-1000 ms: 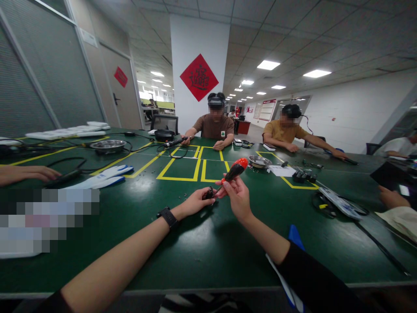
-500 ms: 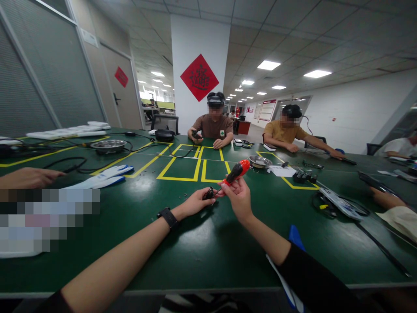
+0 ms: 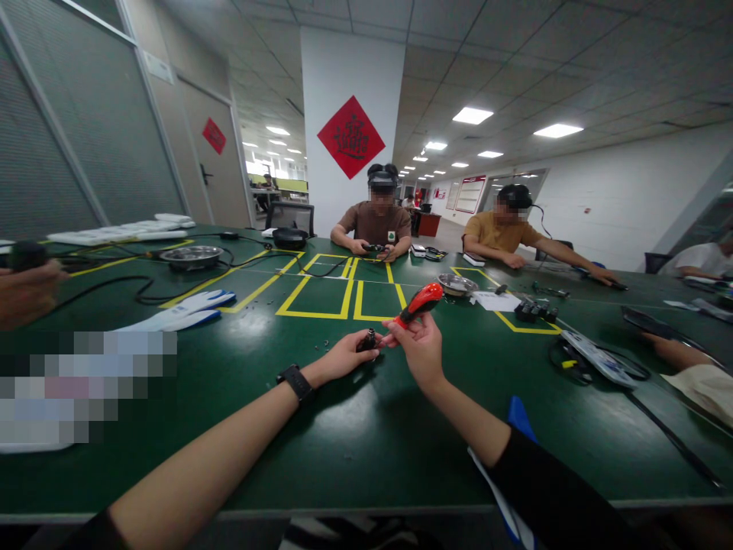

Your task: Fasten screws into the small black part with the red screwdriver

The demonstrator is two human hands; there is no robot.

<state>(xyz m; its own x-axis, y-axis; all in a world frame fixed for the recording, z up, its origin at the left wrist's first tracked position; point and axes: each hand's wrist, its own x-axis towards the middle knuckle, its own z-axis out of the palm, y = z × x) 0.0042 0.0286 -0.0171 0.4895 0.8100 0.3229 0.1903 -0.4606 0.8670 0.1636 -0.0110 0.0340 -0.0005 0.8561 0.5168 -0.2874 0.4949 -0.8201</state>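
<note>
My left hand (image 3: 343,357), with a black watch on its wrist, is closed on a small dark cylindrical part (image 3: 369,341) just above the green table (image 3: 343,451). Between the fingers of my right hand (image 3: 422,347) is a red and black screwdriver (image 3: 420,304), its handle slanting up to the right. The shaft points down-left toward the small part. My fingers partly hide the tip, so I cannot tell whether it touches the part.
White-blue gloves (image 3: 192,309) and a metal bowl (image 3: 192,256) lie left. Another bowl (image 3: 457,285), black blocks (image 3: 535,308) and a white power strip (image 3: 598,357) are right. People sit across; another person's hand (image 3: 28,294) is at far left.
My hands and the screwdriver have barely shifted. The hand at far left has moved left and now holds a dark object. The person opposite has brought both hands together around a dark object.
</note>
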